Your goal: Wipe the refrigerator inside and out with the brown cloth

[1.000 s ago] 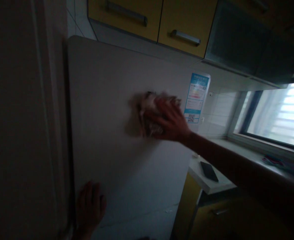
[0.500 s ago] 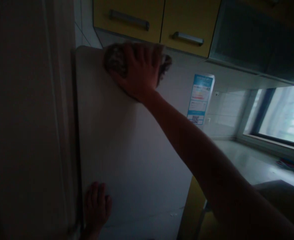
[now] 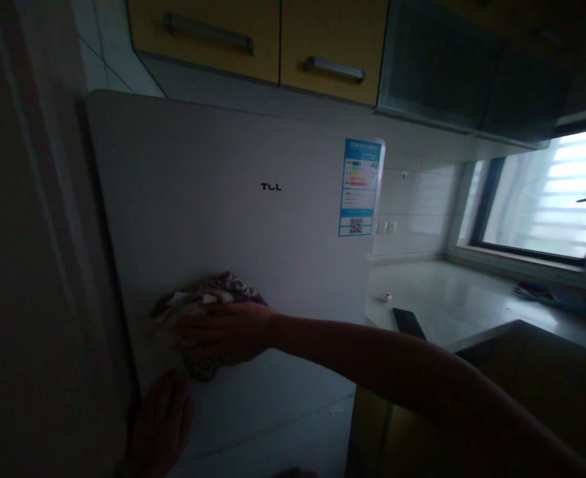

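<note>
A pale refrigerator (image 3: 293,265) with a dark TCL logo fills the middle of the view. My right hand (image 3: 226,332) presses a patterned brown and white cloth (image 3: 223,289) flat against its upper door, toward the left side. The cloth bunches around the fingers and sticks out above and below them. Lower down, near the door's left edge, my left hand (image 3: 163,415) rests with its fingers stretched against the door surface. Both hands are dim, and the right fingertips are blurred.
Yellow wall cabinets (image 3: 333,40) with metal handles hang above the refrigerator. A blue energy label (image 3: 360,189) is stuck at the door's upper right. To the right runs a pale counter (image 3: 437,292) with a dark flat object (image 3: 408,323), below a window (image 3: 547,199). A dark door frame (image 3: 38,199) stands at left.
My right hand has swept the cloth from the top of the door down and left, close above my left hand. The logo has come into view. The camera has turned somewhat right.
</note>
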`<action>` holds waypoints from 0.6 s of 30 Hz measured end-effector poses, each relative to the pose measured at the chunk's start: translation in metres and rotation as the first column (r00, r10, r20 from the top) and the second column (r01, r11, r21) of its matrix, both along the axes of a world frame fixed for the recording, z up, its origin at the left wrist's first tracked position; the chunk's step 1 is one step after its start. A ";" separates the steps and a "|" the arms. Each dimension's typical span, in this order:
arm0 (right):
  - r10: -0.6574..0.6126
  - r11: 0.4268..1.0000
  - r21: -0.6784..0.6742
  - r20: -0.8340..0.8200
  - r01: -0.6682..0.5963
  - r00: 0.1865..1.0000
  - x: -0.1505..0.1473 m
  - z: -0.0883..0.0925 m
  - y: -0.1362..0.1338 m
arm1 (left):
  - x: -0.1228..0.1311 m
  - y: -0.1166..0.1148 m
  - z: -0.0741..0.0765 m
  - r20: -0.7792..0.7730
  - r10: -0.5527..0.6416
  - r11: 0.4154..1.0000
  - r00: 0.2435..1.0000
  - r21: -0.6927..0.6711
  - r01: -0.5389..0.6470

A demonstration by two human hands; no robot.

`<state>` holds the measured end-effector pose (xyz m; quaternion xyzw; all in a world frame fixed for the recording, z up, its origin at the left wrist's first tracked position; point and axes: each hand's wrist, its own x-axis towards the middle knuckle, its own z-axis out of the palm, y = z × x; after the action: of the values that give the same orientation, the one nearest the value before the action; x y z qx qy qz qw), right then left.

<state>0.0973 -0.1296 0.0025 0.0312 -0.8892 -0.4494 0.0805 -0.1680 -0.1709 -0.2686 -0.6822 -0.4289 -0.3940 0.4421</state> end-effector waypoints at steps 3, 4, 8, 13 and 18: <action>0.051 0.996 0.068 -0.021 -0.049 0.998 0.051 0.055 0.008 | 0.002 0.003 -0.001 0.028 -0.010 1.000 1.000 0.011 0.010; 0.020 0.997 0.079 -0.138 -0.009 0.990 0.070 0.084 0.011 | 0.003 0.004 -0.001 0.029 -0.018 1.000 0.999 0.019 0.018; -0.171 0.968 -0.008 -0.756 0.252 0.632 0.145 0.202 0.026 | 0.007 0.006 -0.001 0.015 -0.024 0.998 1.000 0.064 0.023; -0.093 0.972 -0.073 -0.992 0.225 0.082 0.152 0.222 0.041 | 0.006 0.010 -0.006 0.028 -0.016 0.997 0.999 0.080 0.014; -0.329 0.929 -0.370 -0.854 -0.025 0.403 0.088 0.053 0.016 | 0.001 0.012 -0.006 0.102 -0.151 0.988 0.983 0.035 0.148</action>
<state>0.1849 -0.1140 0.0552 -0.3119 -0.7638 -0.2469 0.5083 -0.1674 -0.1591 -0.2748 -0.6847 -0.3935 -0.4670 0.3977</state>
